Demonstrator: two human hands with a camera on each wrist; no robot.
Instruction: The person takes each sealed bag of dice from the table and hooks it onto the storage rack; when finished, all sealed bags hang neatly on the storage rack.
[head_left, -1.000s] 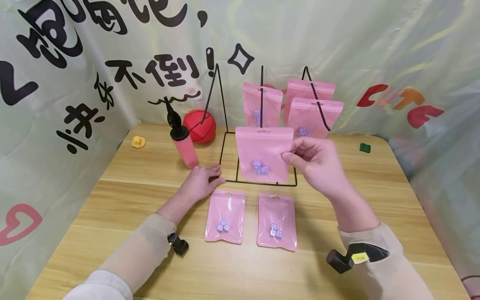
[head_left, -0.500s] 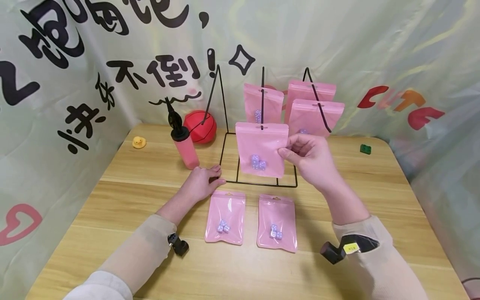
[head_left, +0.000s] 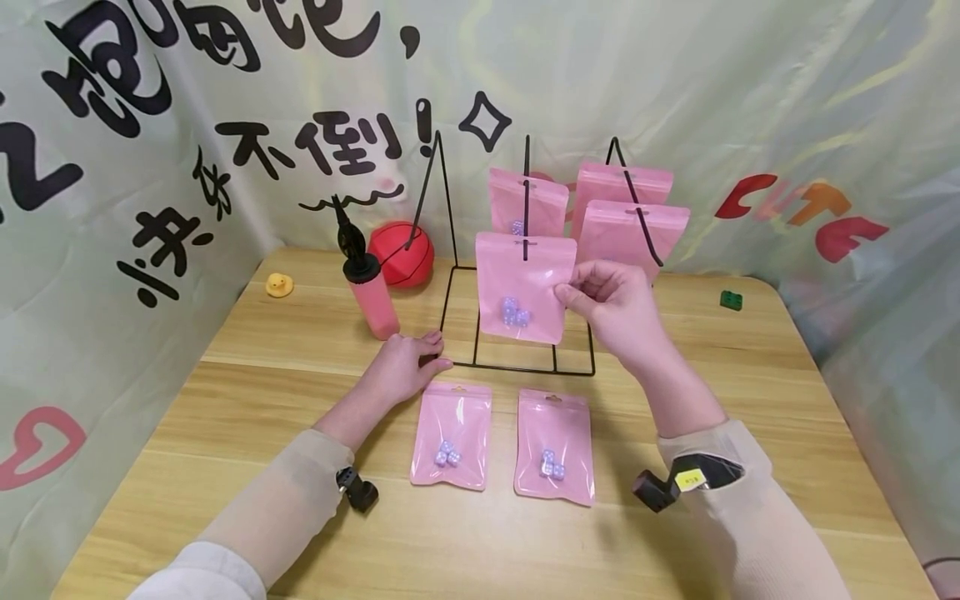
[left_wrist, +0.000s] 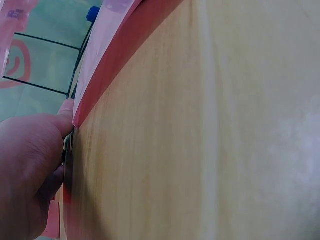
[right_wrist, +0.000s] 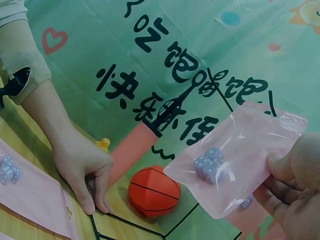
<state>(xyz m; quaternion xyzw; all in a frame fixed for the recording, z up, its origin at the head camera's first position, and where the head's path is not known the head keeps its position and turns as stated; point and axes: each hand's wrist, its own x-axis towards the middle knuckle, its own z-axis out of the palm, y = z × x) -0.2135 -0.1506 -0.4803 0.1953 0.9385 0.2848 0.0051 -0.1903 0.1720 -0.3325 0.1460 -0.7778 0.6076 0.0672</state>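
Observation:
My right hand (head_left: pixel 615 304) pinches the right edge of a pink zip bag (head_left: pixel 498 279) with purple dice visible inside. The front end of the middle rod of a black wire rack (head_left: pixel 517 369) shows in front of the bag's top, at its hang hole. Behind it on that rod hangs another pink bag (head_left: pixel 506 196). Two more bags, one in front (head_left: pixel 603 233), hang on the right rod; the left rod carries none. My left hand (head_left: pixel 405 362) grips the rack's front left base corner, thumb in front, as the right wrist view also shows.
Two pink dice bags, a left one (head_left: pixel 450 421) and a right one (head_left: pixel 553 425), lie flat before the rack. Left of it stand a pink hand pump (head_left: pixel 372 308) and a red basketball (head_left: pixel 401 254). A yellow duck (head_left: pixel 279 285) and green block (head_left: pixel 731 300) sit farther out.
My right hand has raised the held bag and moved it slightly left and back, and the middle rod's tip now shows over the bag's top. My left hand stays on the rack.

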